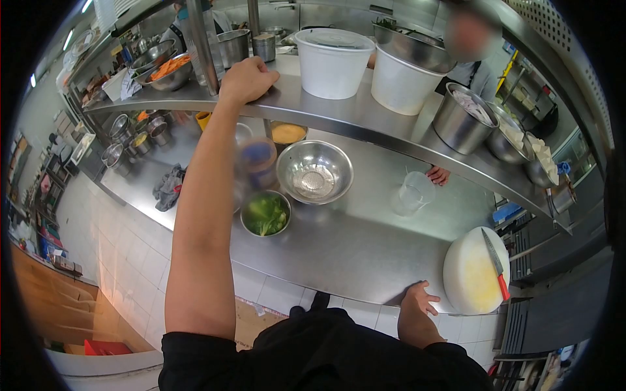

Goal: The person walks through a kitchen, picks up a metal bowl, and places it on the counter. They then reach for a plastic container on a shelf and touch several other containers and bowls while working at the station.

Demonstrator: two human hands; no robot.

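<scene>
Cutting board [464, 267]'s got a knife [493, 255] on it, right hand [420, 300] just beside it, fingers loose and empty. Left hand [249, 79]'s well apart from it, fingers curled on the shelf [277, 103], can't tell if gripping.

This is a busy commercial kitchen, by the look of the long stainless steel bench [339, 244] with a raised steel shelf [280, 104] running above its far edge. Big white tubs [332, 65] and metal pots [464, 117] of food line that shelf, and a round white cutting board [475, 270] with a red-handled knife [494, 260] lies at the bench's near right corner. Over here the floor [280, 294] is pale tile, and other people stand beyond the shelf.
</scene>
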